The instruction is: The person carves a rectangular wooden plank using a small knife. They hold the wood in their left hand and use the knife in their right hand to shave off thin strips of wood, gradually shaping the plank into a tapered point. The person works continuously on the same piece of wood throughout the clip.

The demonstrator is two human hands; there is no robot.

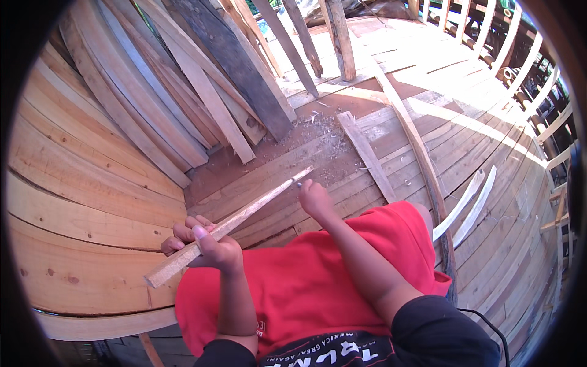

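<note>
A long, squared wooden stick (247, 211) slants across in front of my lap, thick at its lower-left end and whittled thin and pale toward its upper-right tip. My left hand (211, 246) is wrapped round it near the thick end, thumb on top. Close to the thin tip, my right hand (315, 199) is closed in a fist. A small metal blade (298, 181) pokes out of that fist and meets or nearly meets the stick; its handle is hidden by my fingers.
Wood shavings (333, 137) litter the plank floor beyond the stick. Tall boards (122, 79) lean at the upper left, beside a curved plank wall (79, 226). A short board (367, 156) and a long batten (413, 134) lie ahead; two curved pale strips (477, 208) are at right.
</note>
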